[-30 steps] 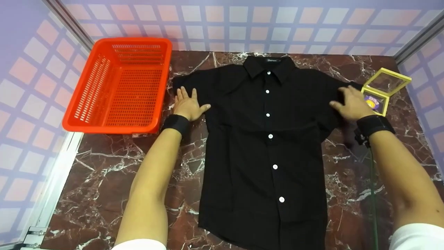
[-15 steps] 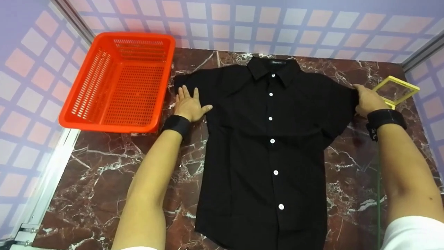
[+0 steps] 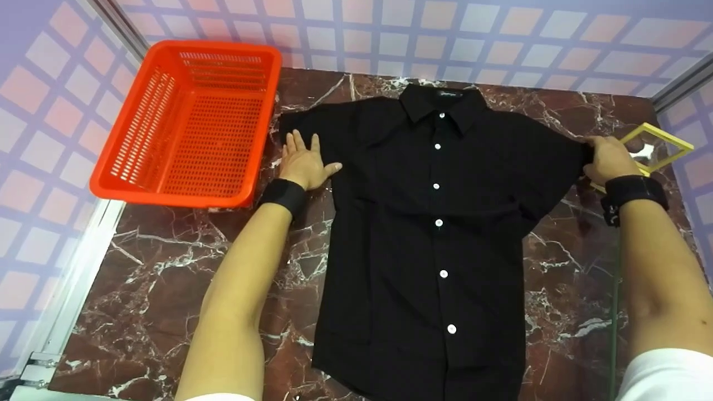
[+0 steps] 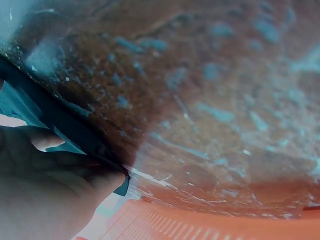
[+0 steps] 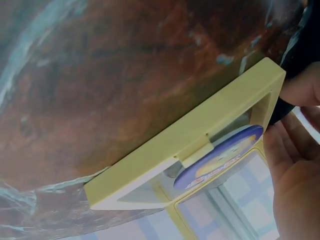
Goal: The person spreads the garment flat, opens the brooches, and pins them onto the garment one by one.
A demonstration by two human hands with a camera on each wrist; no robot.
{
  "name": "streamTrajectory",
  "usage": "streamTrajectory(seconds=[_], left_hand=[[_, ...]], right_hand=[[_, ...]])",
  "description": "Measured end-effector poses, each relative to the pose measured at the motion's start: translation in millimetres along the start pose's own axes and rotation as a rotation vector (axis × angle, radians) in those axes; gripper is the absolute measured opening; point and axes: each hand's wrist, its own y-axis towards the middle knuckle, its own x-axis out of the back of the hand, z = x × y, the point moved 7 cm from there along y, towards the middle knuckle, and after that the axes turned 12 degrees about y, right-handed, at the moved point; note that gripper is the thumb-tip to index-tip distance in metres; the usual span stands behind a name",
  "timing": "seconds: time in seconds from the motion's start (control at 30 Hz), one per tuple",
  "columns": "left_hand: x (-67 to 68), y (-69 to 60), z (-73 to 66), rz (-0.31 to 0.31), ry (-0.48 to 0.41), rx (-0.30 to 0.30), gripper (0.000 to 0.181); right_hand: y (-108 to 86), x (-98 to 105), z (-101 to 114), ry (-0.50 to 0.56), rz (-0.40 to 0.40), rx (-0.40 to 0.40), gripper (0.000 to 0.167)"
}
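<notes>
A black short-sleeved button-up shirt [image 3: 390, 250] lies front side up, its collar away from me and its white buttons running down the middle. My left hand [image 3: 303, 166] rests on the sleeve at the left with straight, spread fingers. At the opposite cuff, my right hand [image 3: 610, 159] pinches the sleeve edge between thumb and fingers. The right wrist view shows this hand [image 5: 297, 185] right beside a yellow-framed case [image 5: 200, 130] holding a round purple badge. In the head view, the hand partly covers that case.
An orange-red plastic basket [image 3: 266, 120] stands left of the shirt, close to my left hand. Under everything is a dark red marbled tabletop [image 3: 167, 312]. Tile-patterned walls [image 3: 362, 39] enclose the back and sides. A thin green cord [image 3: 615, 312] runs beneath my right forearm.
My right hand has moved outward to the right and taken hold of the cuff, drawing that sleeve straighter. The yellow case has shifted slightly right. My left hand has stayed on its sleeve.
</notes>
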Motion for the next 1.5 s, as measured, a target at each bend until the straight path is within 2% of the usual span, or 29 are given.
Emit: streamTrajectory(seconds=[0.3,0.5,0.57,0.77,0.9,0.97,1.03,1.13,1.27,1.37,1.43,1.5], left_hand=[[2.1,-0.7,-4.9,0.001,0.005,-0.016,0.094],[0.5,-2.3,-1.5,0.000,-0.004,-0.011,0.093],[1.5,-2.5,-0.3,-0.004,-0.006,-0.010,0.093],[2.2,-1.2,0.3,-0.009,-0.018,-0.010,0.094],[1.5,-1.0,-0.4,-0.010,-0.010,-0.007,0.094],[1.7,-0.6,-1.0,-0.012,-0.005,-0.006,0.094],[2.0,-0.2,-1.9,-0.015,-0.003,-0.009,0.094],[2.3,0.0,-2.8,-0.018,-0.007,-0.015,0.094],[3.3,-0.9,-1.9,-0.018,-0.006,-0.014,0.094],[3.7,-1.8,-1.4,-0.019,-0.003,-0.017,0.094],[3.7,-2.2,-1.7,-0.021,-0.004,-0.021,0.094],[3.5,-2.3,-2.1,-0.021,-0.001,-0.023,0.094]], right_hand=[[-15.4,16.1,-9.4,0.038,-0.055,-0.059,0.040],[-22.7,30.5,-10.0,0.080,-0.056,-0.135,0.051],[-24.7,36.9,-8.0,0.133,-0.076,-0.147,0.053],[-32.7,54.4,-3.7,0.328,-0.159,-0.155,0.033],[-35.7,61.7,-3.4,0.323,-0.194,-0.138,0.034],[-36.6,64.5,-5.0,0.285,-0.194,-0.150,0.039],[-38.2,66.5,-8.4,0.276,-0.172,-0.179,0.043],[-41.7,66.7,-11.6,0.320,-0.122,-0.214,0.041],[-46.2,60.0,-13.2,0.534,-0.016,-0.262,0.033],[-50.5,52.3,-14.8,0.600,0.086,-0.320,0.061],[-53.7,46.5,-15.4,0.560,0.164,-0.340,0.087],[-56.6,41.5,-16.3,0.473,0.231,-0.330,0.098]])
